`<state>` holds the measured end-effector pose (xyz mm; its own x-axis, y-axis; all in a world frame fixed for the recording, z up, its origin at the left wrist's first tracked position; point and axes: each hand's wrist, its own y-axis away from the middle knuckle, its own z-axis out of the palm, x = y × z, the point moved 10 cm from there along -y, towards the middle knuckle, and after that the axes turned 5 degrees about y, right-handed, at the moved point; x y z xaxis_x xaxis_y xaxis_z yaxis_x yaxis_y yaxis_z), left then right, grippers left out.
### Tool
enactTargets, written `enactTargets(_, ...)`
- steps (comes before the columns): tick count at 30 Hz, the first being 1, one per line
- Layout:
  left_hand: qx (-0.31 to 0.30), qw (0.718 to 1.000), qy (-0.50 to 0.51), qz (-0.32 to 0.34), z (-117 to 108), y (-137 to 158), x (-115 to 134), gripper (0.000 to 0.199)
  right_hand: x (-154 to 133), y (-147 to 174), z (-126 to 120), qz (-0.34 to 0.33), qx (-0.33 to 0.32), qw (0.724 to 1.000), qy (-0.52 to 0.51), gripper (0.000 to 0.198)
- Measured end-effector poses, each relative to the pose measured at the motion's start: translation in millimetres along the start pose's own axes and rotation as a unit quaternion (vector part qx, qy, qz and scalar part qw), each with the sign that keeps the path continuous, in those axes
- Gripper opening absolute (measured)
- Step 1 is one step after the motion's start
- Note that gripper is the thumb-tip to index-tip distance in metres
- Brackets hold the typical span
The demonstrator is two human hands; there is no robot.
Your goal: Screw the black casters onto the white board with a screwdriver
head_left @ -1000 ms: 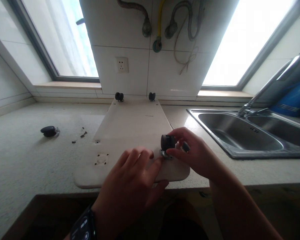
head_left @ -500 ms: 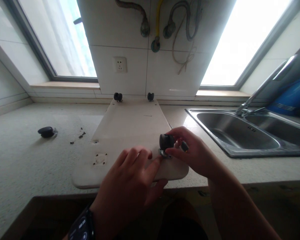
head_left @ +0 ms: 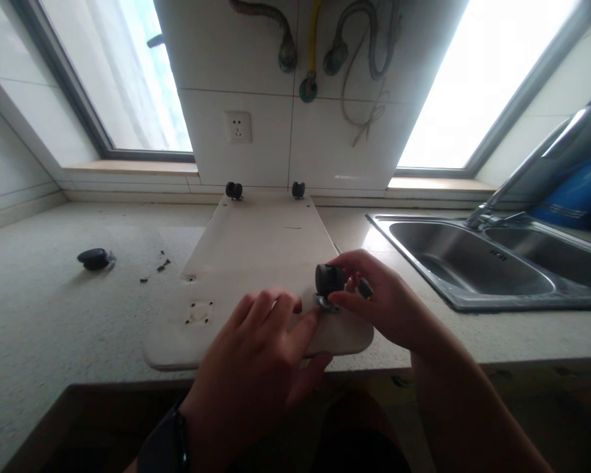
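A pale board (head_left: 256, 249) with rounded front corners lies on the counter. Near its right front corner a black twin-wheel caster (head_left: 329, 279) stands on a metal plate, with my right hand (head_left: 387, 295) closed around its side. A small dark piece with a yellowish end (head_left: 364, 289) pokes out between the fingers of that hand; its kind is unclear. My left hand (head_left: 261, 348) rests on the board with fingers apart, index fingertip at the caster's plate and thumb by the front edge. Two more casters, left (head_left: 234, 190) and right (head_left: 298, 190), stand at the far end.
Bare screw holes (head_left: 199, 313) mark the board's left front corner. On the counter to the left lie a black caster-like piece (head_left: 94, 259) and several small dark screws (head_left: 163, 265). A steel double sink (head_left: 414, 263) with a tap (head_left: 526, 171) sits at the right.
Both hands keep nearly the same place at the caster. The view has shifted very slightly, and my left wrist has turned a little, so the watch face is now dark.
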<state>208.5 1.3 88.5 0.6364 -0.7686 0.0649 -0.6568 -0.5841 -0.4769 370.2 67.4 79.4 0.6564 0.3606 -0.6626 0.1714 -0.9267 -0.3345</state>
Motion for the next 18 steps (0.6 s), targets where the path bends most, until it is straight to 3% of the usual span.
enactTargets(18, -0.011, 1.000, 0.003, -0.003, 1.9, 0.1, -1.2, 0.037, 2.3, -0.8, 2.6, -0.005, -0.002, 1.000, -0.024, 0.043)
